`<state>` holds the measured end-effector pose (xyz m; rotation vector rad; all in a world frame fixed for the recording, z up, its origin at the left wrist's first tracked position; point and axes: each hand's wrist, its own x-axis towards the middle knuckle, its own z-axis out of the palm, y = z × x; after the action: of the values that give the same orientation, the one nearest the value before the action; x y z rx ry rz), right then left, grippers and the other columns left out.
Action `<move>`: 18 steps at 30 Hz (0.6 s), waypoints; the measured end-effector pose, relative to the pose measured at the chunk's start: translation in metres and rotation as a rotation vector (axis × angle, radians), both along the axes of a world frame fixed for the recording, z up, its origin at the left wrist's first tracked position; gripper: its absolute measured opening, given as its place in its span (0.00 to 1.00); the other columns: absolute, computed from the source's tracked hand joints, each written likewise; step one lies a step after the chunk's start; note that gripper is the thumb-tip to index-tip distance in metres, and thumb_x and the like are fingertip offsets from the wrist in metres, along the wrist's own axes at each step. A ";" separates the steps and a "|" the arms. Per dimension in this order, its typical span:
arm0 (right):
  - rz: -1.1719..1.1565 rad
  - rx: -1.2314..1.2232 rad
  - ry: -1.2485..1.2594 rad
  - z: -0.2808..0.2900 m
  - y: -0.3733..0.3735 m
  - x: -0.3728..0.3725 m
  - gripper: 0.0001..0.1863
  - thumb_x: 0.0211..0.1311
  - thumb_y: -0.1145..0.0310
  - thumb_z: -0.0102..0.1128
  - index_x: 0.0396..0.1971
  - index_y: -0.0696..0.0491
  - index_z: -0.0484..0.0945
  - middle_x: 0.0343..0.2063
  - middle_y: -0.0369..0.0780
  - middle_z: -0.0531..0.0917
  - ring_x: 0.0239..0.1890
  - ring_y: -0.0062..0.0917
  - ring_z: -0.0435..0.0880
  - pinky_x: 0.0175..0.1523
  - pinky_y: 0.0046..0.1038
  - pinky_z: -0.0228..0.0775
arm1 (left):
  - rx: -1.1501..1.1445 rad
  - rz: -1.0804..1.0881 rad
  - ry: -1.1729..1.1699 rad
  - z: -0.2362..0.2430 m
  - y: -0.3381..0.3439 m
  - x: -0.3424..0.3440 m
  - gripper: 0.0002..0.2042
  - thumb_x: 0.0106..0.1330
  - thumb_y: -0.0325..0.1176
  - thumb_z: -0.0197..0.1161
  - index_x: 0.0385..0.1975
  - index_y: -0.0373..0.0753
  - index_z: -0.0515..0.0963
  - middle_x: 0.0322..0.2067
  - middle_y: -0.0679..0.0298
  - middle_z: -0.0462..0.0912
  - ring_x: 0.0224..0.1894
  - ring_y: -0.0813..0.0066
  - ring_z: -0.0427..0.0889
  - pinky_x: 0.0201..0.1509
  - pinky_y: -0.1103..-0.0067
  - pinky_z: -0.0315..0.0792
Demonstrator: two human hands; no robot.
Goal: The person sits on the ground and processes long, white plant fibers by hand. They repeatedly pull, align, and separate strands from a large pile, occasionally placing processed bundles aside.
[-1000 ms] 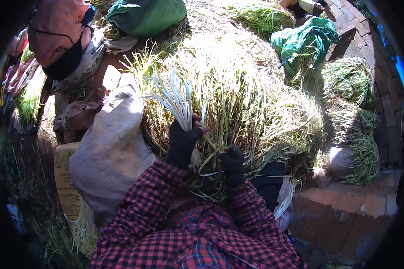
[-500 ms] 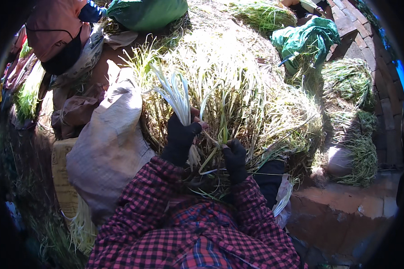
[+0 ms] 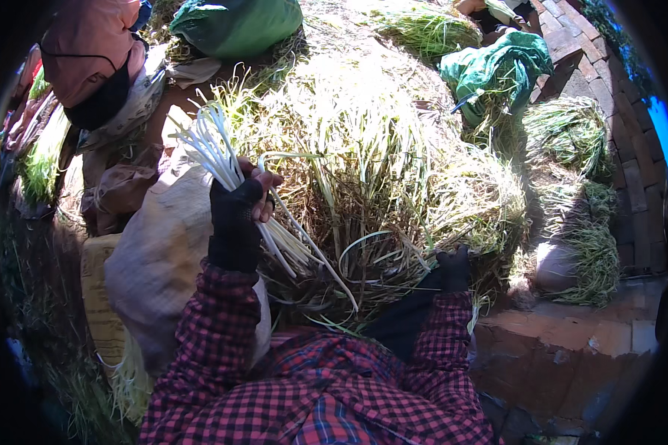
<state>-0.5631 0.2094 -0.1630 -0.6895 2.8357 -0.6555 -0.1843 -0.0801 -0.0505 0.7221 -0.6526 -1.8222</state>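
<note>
My left hand (image 3: 246, 199), in a dark fingerless glove, is closed around a bundle of long white stalks (image 3: 214, 154). Their pale tops fan out up and left, and their lower ends hang down toward my lap. One longer stalk (image 3: 313, 252) bends over by my fingertips and trails to the right. My right hand (image 3: 454, 268), also in a dark glove, is low at the front right edge of a large heap of leafy stalks (image 3: 356, 163). Its fingers are too dark to make out, and what they hold, if anything, is hidden.
A pale cloth sack (image 3: 159, 259) stands left of my arm, beside a cardboard box (image 3: 100, 285). Another person in a pink hood (image 3: 89, 52) is at the upper left near a green sack (image 3: 237, 30). Green netting (image 3: 497, 70) and grassy bundles (image 3: 568, 137) lie on the right, by brick paving (image 3: 634, 185).
My left hand has moved left and slightly up with the white stalks. My right hand has left the yellowish-green stalk it was pinching beside them and moved right and down to the heap's edge.
</note>
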 end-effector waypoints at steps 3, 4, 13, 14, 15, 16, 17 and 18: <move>0.424 -0.344 -0.200 0.078 -0.086 0.129 0.29 0.51 0.62 0.61 0.52 0.58 0.63 0.43 0.44 0.74 0.44 0.30 0.74 0.47 0.31 0.66 | 0.063 -0.105 -0.179 -0.010 0.021 -0.021 0.12 0.51 0.21 0.59 0.34 0.35 0.65 0.22 0.56 0.76 0.11 0.83 0.67 0.11 0.87 0.61; 0.650 -0.408 -0.271 0.083 -0.100 0.163 0.27 0.52 0.63 0.59 0.51 0.57 0.65 0.41 0.42 0.76 0.43 0.30 0.75 0.48 0.31 0.66 | 0.069 -0.145 -0.204 -0.016 0.026 -0.029 0.13 0.51 0.21 0.60 0.34 0.34 0.66 0.22 0.56 0.76 0.11 0.82 0.67 0.10 0.87 0.61; 0.318 -0.752 -1.126 0.081 -0.087 0.160 0.12 0.64 0.62 0.46 0.31 0.55 0.73 0.20 0.31 0.73 0.22 0.13 0.70 0.29 0.16 0.61 | 0.098 -0.316 -0.161 -0.025 0.026 -0.032 0.22 0.55 0.30 0.61 0.48 0.29 0.64 0.30 0.56 0.81 0.09 0.87 0.64 0.10 0.87 0.60; 0.386 -0.644 -1.085 0.093 -0.098 0.182 0.12 0.64 0.62 0.45 0.30 0.55 0.72 0.20 0.31 0.73 0.22 0.13 0.70 0.28 0.17 0.61 | 0.086 -0.403 -0.188 -0.021 0.033 -0.037 0.20 0.55 0.31 0.61 0.45 0.29 0.66 0.30 0.55 0.81 0.10 0.86 0.65 0.11 0.87 0.61; 0.447 -0.534 -1.037 0.099 -0.109 0.207 0.12 0.64 0.62 0.45 0.29 0.55 0.72 0.20 0.31 0.73 0.21 0.14 0.70 0.27 0.17 0.61 | 0.035 -0.558 -0.207 -0.019 0.039 -0.043 0.18 0.55 0.31 0.60 0.44 0.31 0.67 0.31 0.56 0.81 0.11 0.86 0.66 0.12 0.88 0.61; 0.523 -0.424 -1.013 0.098 -0.118 0.225 0.12 0.64 0.62 0.45 0.28 0.55 0.72 0.19 0.31 0.73 0.21 0.14 0.70 0.26 0.18 0.61 | -0.013 -0.692 -0.250 -0.018 0.043 -0.039 0.16 0.56 0.32 0.59 0.43 0.32 0.69 0.32 0.56 0.80 0.13 0.86 0.68 0.14 0.90 0.61; 0.519 -0.424 -1.023 0.093 -0.119 0.227 0.12 0.63 0.62 0.47 0.28 0.56 0.72 0.19 0.32 0.73 0.21 0.16 0.71 0.26 0.19 0.62 | -0.093 -0.650 -0.258 -0.024 0.049 -0.045 0.11 0.57 0.32 0.58 0.35 0.33 0.72 0.23 0.61 0.79 0.14 0.84 0.70 0.15 0.89 0.61; 0.510 -0.426 -1.037 0.081 -0.117 0.225 0.12 0.61 0.63 0.48 0.27 0.56 0.72 0.19 0.33 0.74 0.21 0.19 0.72 0.27 0.19 0.62 | -0.065 -0.580 -0.277 -0.021 0.046 -0.044 0.10 0.56 0.33 0.59 0.33 0.34 0.73 0.21 0.62 0.78 0.15 0.82 0.71 0.17 0.87 0.63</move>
<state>-0.3383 0.0928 -0.0822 -0.7709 1.5212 -1.1019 -0.2287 -0.0341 -0.0717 0.8036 -1.1932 -2.2269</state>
